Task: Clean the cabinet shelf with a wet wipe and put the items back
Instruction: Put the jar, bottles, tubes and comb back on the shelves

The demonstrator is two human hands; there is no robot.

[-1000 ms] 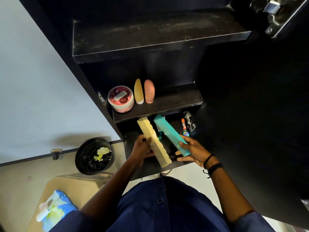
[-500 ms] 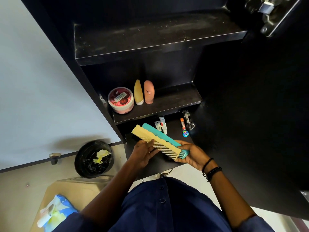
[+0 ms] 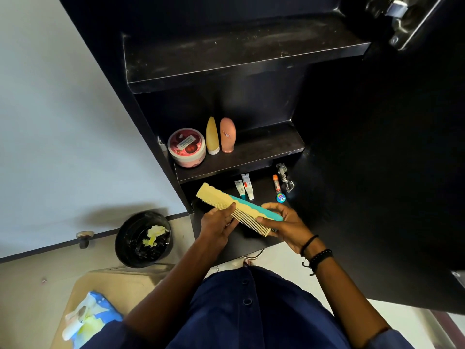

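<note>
two combs, apart a second ago, now stacked, yellow comb on teal comb, left hand and right hand both gripping the pair, probably ready for the shelf.

Pale wall, beige floor, round black bin alongside.

Your yellow comb and teal comb look like smooth matt plastic. The upper shelf before you is dark, matt and smeared, and its hinge is shiny metal.
</note>
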